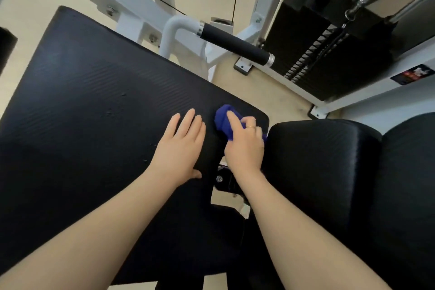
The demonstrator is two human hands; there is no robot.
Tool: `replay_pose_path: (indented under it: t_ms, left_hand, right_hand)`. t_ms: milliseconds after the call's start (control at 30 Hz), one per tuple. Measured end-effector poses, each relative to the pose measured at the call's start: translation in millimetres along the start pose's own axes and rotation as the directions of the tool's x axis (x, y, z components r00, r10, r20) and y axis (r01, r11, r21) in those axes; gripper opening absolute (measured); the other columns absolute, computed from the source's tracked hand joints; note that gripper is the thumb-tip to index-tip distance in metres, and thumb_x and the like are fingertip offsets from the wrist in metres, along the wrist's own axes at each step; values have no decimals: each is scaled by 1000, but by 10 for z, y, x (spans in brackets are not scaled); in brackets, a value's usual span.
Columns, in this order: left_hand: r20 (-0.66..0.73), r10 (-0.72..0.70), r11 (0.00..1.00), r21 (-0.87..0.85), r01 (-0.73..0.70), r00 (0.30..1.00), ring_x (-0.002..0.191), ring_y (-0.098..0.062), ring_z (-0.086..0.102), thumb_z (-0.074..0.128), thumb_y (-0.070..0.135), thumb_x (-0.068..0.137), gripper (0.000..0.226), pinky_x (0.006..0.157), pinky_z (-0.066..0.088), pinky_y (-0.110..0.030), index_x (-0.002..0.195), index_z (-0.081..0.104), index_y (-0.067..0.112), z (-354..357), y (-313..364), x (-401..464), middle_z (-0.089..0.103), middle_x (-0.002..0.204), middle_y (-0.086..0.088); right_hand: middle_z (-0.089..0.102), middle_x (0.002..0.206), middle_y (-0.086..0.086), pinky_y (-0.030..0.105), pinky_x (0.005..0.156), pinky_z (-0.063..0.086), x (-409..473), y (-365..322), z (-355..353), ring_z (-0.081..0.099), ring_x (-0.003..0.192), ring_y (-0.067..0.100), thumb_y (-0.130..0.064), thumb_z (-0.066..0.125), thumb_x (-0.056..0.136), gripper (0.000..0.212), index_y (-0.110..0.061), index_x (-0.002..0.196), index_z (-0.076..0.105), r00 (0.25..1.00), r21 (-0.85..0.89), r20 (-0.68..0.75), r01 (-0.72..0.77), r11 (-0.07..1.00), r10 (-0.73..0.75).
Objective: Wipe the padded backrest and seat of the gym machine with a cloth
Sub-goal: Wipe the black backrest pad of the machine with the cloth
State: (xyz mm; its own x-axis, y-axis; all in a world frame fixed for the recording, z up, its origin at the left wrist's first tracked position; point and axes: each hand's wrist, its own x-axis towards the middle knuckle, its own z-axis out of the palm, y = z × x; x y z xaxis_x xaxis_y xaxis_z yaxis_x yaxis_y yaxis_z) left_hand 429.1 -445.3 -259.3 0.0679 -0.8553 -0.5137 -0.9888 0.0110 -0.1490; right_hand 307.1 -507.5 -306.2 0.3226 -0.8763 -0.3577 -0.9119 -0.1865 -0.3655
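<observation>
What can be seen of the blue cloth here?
The cloth is deep blue, soft-looking and bunched into a wad. It lies on the near-right corner of the big black ribbed pad, pressed down under the right hand, whose index finger stretches over it. Part is hidden beneath that hand; a bit shows past the knuckles.

Bright even light, soft blur, wide-angle edge warping

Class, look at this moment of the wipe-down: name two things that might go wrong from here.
1. The bunched blue cloth under the right hand sits near the large black ribbed pad's edge; it may slip off.
2. Droplets left of the flat left hand may be missed.
</observation>
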Motion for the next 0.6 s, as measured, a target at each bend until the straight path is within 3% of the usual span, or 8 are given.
replay_pose_path:
  t_ms: [100, 200, 367, 467, 600]
  left_hand:
    - [15, -6, 1000, 15, 6, 1000, 144, -30, -9, 58, 63, 75, 111, 115, -3, -45, 146, -1, 3, 27, 2, -27, 1, 157, -12]
    - [14, 1, 1000, 15, -1, 1000, 144, -30, -10, 57, 64, 75, 111, 115, -3, -45, 146, -1, 3, 58, -13, -17, 0, 157, -11]
    - [-15, 2, 1000, 4, -2, 1000, 144, -27, -11, 56, 67, 73, 111, 115, -3, -44, 147, -1, 6, 147, -37, -12, -3, 158, -8]
    - [-28, 5, 1000, -14, -5, 1000, 144, -26, -9, 58, 66, 72, 111, 115, -3, -45, 147, 1, 6, 150, -42, -2, 0, 158, -7]
    - [-22, 10, 999, -31, -11, 1000, 144, -27, -10, 59, 64, 73, 110, 115, -4, -44, 147, 0, 6, 125, -52, 16, -1, 158, -8]
  right_hand:
    - [35, 138, 10, 40, 90, 41, -303, -64, 93, 42, 112, 31, -6, 48, 90, 64, -32, 145, 29, 989, -41, 58, 140, 989, -138]
    - [37, 133, 12, 41, 86, 43, -59, -14, 28, 41, 107, 33, -3, 45, 90, 62, -33, 143, 32, 979, -130, 5, 200, 971, -201]
    - [36, 131, 14, 40, 82, 40, 502, 77, -138, 41, 104, 33, -2, 42, 92, 60, -33, 142, 32, 987, -195, -155, -68, 978, 38]
    - [31, 135, 15, 40, 80, 44, 398, -23, -98, 41, 105, 32, 0, 43, 90, 68, -33, 146, 20, 987, -120, -85, -145, 982, 135]
    - [28, 136, 15, 36, 72, 40, -179, -215, 83, 44, 105, 31, -7, 43, 93, 72, -37, 148, 8, 993, -135, 93, 79, 988, -66]
